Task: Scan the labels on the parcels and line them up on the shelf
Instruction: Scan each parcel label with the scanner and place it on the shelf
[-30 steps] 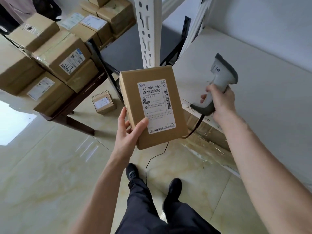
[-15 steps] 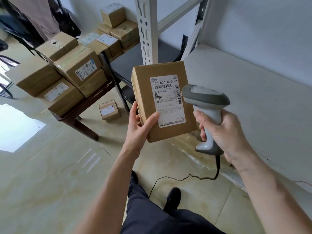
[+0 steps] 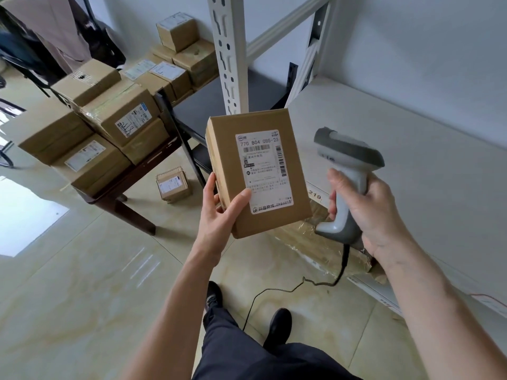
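- Parcel (image 3: 258, 171), a flat brown cardboard box, is being held upright in mid-air above the floor, in front of the shelf (image 3: 411, 165).
- The left hand (image 3: 219, 215) is making a grip on the parcel's lower left corner, thumb lying across the front and fingers curling behind.
- The right hand (image 3: 367, 212) is wrapping its grip around the handle of a grey and white scanner (image 3: 345, 171), just to the right of the parcel and not touching it; a black cable (image 3: 299, 287) is trailing from it to the floor.
- The floor (image 3: 82, 283) is showing glossy beige tiles, and the wall is pale.
- The shelf is showing a white board on a white slotted upright (image 3: 227, 50); a tag on its front edge is reading "219".
- To the left, a dark wooden bench (image 3: 131, 185) is carrying stacked cardboard boxes (image 3: 109, 127) with white labels.
- One small box (image 3: 173, 184) is sitting on the floor beside the bench.
- The parcel's white label (image 3: 263, 171) is facing the camera, reading "770 B04 005-23" above barcodes; the smaller print is too blurred to read.
- The person's dark trousers and black shoes are showing below.
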